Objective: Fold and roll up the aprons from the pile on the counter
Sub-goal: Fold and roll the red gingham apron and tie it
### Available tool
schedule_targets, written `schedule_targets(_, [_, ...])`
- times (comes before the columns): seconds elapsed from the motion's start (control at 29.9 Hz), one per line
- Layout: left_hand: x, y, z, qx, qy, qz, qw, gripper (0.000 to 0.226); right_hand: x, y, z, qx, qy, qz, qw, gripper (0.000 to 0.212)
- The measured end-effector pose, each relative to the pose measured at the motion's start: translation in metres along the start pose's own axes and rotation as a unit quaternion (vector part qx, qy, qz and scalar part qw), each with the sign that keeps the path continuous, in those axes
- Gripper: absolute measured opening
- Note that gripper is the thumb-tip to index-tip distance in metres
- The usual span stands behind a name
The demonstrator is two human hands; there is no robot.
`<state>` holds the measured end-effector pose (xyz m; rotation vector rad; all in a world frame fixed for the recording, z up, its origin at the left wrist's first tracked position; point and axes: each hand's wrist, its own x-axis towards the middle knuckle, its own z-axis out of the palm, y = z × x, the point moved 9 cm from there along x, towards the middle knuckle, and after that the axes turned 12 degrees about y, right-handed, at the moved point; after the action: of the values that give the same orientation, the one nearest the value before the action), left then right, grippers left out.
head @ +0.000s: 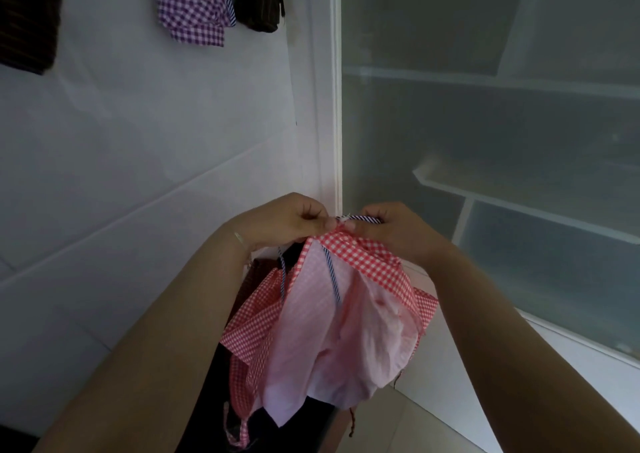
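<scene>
Both arms up in front of the person, hands meeting at chest height, clear of the white counter (138,140).

Left hand (287,218): fingers curled in, thumb and fingertips pinching the top edge of the red gingham apron (332,314). Thin bracelet (239,237) on that wrist.

Right hand (398,234): just beside the left, nearly touching. Fingers curled over the same top edge, gripping it along with a dark-and-white striped tie strap (363,218) that loops out over the knuckles.

The apron hangs from both hands in mid-air, bunched, not flat. Pale pink reverse side faces out across the middle; red-and-white check shows along the top band and down the left edge. Striped strap runs down the pale face, a second length hangs on the left. A check tie dangles at the bottom left. Dark fabric behind and below it, probably the person's clothing, too dim to be sure.

Count on the counter, far end: one dark striped cloth (27,19) at the top left corner, one purple gingham apron (194,5) bundled up, one dark brown bundle (259,2) touching its right side. So one apron in hand, three pieces lying there.

Frosted glass cabinet door (485,140) to the right, white shelves faintly visible behind it.
</scene>
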<state>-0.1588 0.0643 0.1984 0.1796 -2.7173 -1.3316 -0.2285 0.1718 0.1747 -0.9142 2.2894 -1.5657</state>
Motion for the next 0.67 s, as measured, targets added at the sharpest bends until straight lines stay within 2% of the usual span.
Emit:
schedule_targets(0.13, [-0.004, -0.018, -0.009, 0.001, -0.025, -0.019, 1.000, 0.018, 0.007, -0.006, -0.001, -0.054, 0.020, -0.023, 0.998, 0.019])
schedule_targets(0.27, [-0.005, -0.025, -0.020, -0.031, -0.012, -0.018, 0.999, 0.044, 0.012, -0.005, -0.004, -0.087, 0.039, -0.045, 0.994, 0.018])
schedule_targets(0.4, [-0.003, -0.036, -0.033, -0.047, 0.026, -0.032, 0.998, 0.033, 0.016, -0.004, -0.010, -0.103, 0.063, -0.054, 0.991, 0.015])
schedule_targets(0.57, [0.008, -0.076, -0.061, 0.025, 0.185, -0.108, 0.976, 0.042, 0.015, -0.012, -0.004, -0.085, 0.076, -0.084, 0.990, 0.013])
schedule_targets(0.6, [0.009, -0.089, -0.066, 0.076, 0.224, -0.119, 0.964, 0.041, 0.015, -0.012, -0.002, -0.091, 0.078, -0.091, 0.989, 0.011])
schedule_targets(0.67, [0.004, -0.103, -0.079, 0.217, 0.308, -0.120, 0.918, 0.038, 0.017, -0.008, 0.004, -0.117, 0.079, -0.095, 0.985, 0.005])
